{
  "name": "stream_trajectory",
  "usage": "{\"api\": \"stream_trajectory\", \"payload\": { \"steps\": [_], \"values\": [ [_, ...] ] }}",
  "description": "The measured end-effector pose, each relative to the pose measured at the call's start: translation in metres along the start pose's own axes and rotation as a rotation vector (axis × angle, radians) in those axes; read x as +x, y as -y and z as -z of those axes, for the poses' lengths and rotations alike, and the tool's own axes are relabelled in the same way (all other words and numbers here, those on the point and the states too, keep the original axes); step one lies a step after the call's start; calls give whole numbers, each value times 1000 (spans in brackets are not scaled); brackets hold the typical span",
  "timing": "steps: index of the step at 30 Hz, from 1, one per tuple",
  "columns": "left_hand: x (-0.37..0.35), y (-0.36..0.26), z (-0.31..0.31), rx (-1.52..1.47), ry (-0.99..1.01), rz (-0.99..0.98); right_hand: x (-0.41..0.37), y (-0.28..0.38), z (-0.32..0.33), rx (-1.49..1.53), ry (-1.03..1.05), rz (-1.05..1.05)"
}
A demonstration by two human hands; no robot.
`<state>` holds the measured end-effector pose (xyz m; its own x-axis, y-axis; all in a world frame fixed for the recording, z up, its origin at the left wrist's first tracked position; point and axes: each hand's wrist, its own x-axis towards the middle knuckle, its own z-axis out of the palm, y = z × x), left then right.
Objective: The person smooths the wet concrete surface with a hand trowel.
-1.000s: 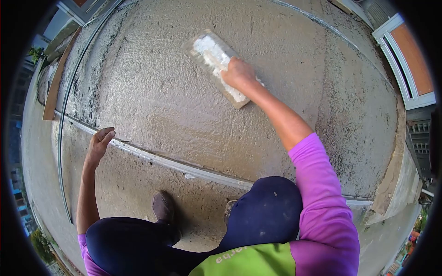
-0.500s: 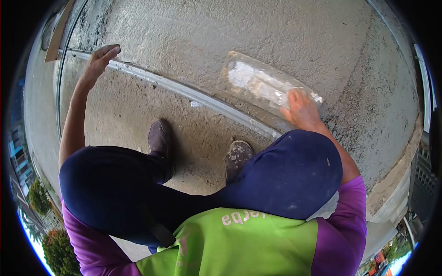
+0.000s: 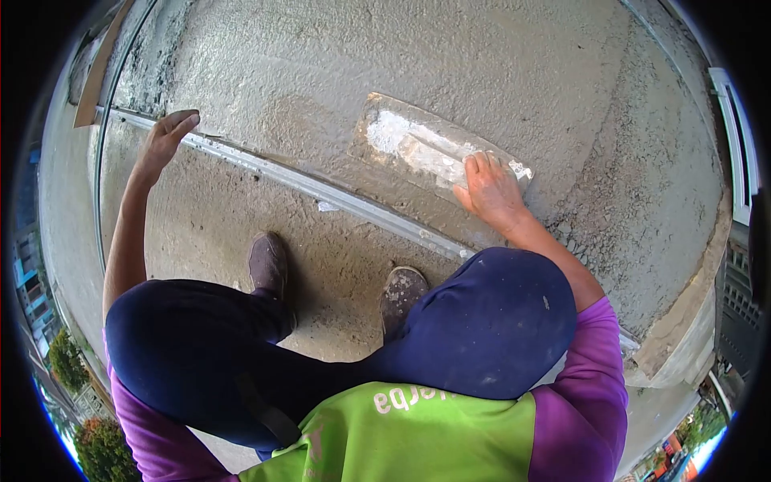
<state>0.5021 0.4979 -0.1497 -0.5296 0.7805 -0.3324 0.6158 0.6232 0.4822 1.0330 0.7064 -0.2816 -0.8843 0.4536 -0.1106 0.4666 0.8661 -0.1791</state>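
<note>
Trowel (image 3: pixel 418 149) under right hand (image 3: pixel 490 193) lies near rail (image 3: pixel 321 190), open wet cement (image 3: pixel 450 64) beyond.

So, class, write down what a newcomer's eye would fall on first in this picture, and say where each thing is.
First, the white-smeared float lying flat on the wet grey cement in the upper middle, with the right hand gripping its near end. Next, the left hand resting open on the long metal rail that crosses the surface, at upper left.
</note>
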Motion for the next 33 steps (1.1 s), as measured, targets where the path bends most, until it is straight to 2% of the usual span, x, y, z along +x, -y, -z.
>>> {"api": "stream_trajectory", "payload": {
  "steps": [5,9,14,20,33],
  "values": [
    [7,15,-7,-45,20,33,37,-35,28,1,-21,-114],
    [13,4,-11,-22,27,55,63,-67,41,-54,-149,-129],
    [22,-3,-15,-20,43,60,90,-101,70,-17,-146,-290],
    [28,-8,-18,-14,38,52,117,-171,86,-80,-277,-395],
    [32,-4,-14,-59,26,20,126,-301,129,-34,-329,-832]
  ]
}}
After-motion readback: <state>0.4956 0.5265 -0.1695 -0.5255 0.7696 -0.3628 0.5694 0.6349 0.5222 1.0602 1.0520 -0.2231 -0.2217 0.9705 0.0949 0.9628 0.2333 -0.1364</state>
